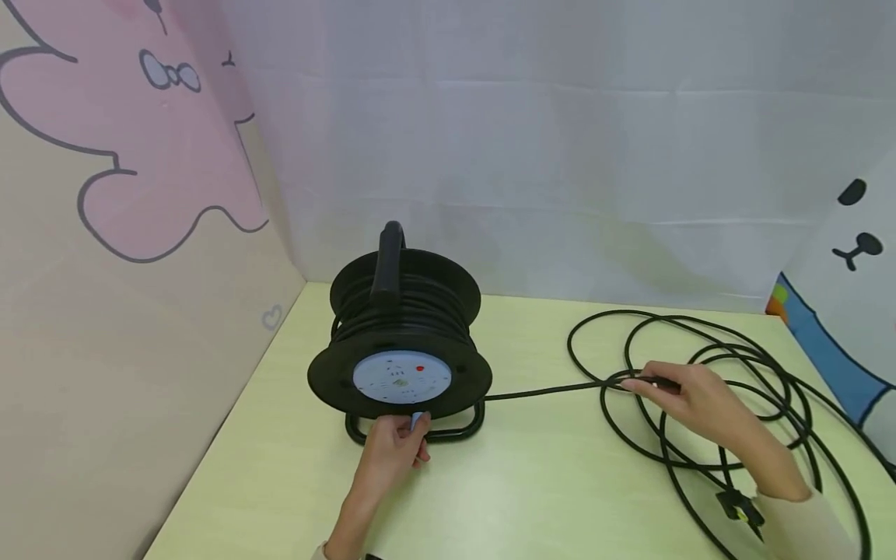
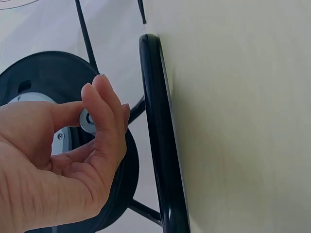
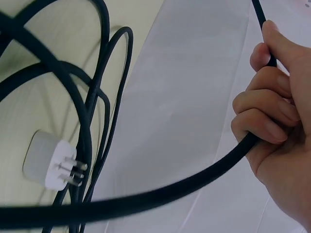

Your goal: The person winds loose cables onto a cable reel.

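The left hand (image 1: 392,451) pinches the small winding knob (image 1: 417,421) on the face of the cable reel (image 1: 400,342), which stands upright on the table (image 1: 532,482). The right hand (image 1: 693,400) curls around the black cable (image 1: 546,391), holding it taut and level toward the drum, seemingly to guide it; loose coils (image 1: 707,389) and the plug (image 3: 51,165) lie just beside it.

This is looking like a staged recording booth rather than a lived-in room: a pale green tabletop (image 1: 546,482) is sitting boxed in by a creased white sheet (image 1: 560,155) hanging behind it. Panels printed with cartoon figures, a pink one (image 1: 140,155) on the left and a white-and-blue one (image 1: 847,311) on the right, are closing off the sides.
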Demonstrator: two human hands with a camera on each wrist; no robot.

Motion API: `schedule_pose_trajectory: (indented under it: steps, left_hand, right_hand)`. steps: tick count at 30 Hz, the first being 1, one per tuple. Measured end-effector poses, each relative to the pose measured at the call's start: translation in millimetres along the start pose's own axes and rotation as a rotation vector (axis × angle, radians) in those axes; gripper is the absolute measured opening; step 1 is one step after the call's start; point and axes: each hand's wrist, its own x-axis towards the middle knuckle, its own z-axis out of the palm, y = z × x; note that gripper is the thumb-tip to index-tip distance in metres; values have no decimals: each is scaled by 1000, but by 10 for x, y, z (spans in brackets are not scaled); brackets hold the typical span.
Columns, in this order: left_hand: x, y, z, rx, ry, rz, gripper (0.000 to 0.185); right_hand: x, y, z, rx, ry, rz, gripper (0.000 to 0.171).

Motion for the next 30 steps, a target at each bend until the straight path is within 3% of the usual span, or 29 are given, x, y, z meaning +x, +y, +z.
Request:
schedule_pose_trajectory:
  steps: [8,14,23,30]
  left_hand:
    - [-35,-23,-121,-52,72,-24,36]
    - [-10,-50,-213,-40,143,-32,32]
    - [24,-87,-290,-97,135,-95,32]
    - [21,-99,-464,-130,174,-162,33]
  right_hand:
    - [-63,19,3,46,3,3,30]
    - [-93,33,-1,20,13,32,30]
    - [-177,112,-69,-17,21,59,27]
    - [-318,213,-186,-62,59,98,27]
